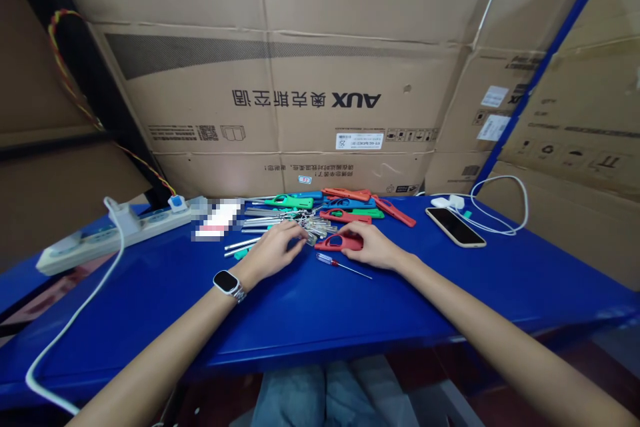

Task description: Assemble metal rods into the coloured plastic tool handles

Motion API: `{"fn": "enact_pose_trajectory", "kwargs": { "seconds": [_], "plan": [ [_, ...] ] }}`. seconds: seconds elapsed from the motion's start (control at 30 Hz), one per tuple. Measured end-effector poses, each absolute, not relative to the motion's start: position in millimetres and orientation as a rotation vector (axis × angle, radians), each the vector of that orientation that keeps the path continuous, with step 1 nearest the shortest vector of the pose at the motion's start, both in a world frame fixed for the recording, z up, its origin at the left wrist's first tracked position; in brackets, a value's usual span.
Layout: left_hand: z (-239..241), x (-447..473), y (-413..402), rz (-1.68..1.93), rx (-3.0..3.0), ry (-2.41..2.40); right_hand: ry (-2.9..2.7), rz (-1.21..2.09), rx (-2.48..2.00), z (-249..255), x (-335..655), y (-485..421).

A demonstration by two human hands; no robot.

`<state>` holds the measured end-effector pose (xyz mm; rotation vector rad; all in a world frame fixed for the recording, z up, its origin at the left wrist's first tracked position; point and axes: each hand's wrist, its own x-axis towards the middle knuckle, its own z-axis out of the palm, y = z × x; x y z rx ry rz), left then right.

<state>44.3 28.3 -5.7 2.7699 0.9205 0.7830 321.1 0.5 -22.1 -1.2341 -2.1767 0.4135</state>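
In the head view, 2 bare hands rest near each other at a blue table (280, 330). The right hand (374, 247) is closed around a red plastic handle with an oval hole (345, 243), its thumb and fingers on the end away from the hole. This red handle is just over the table, or lying on it; I can't tell which. It sits between the 2 hands.

The left hand (274, 250) is bent, with its fingertips at the edge of a messy heap of shiny metal tubes and small clear parts (267, 221). I can't tell if it is pinching a part or only touching it.

Just below the red handle lies a small screwdriver with a clear purple grip and a thin metal rod (335, 263). Neither hand holds it. Behind the hands are more plastic handles, such as a bright green handle (290, 201) and a long red handle (395, 211). A phone with a black screen (455, 226) lies off to the right.

My guess is that the step now is holding the red handle and sorting out a small part. The next move seems to call for a steady right hand and a gentle pinch with the left.
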Motion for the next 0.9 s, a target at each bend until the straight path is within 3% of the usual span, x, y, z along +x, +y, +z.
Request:
{"fn": "enact_pose_trajectory", "kwargs": {
  "seconds": [0.43,0.9],
  "plan": [
    [-3,27,9,0.810,2.656,0.900,-2.203,0.403,-1.002,1,265,-12],
    [-1,-20,-3,0.723,2.740,1.022,-2.396,0.327,-0.991,-8,227,-21]
  ]
}}
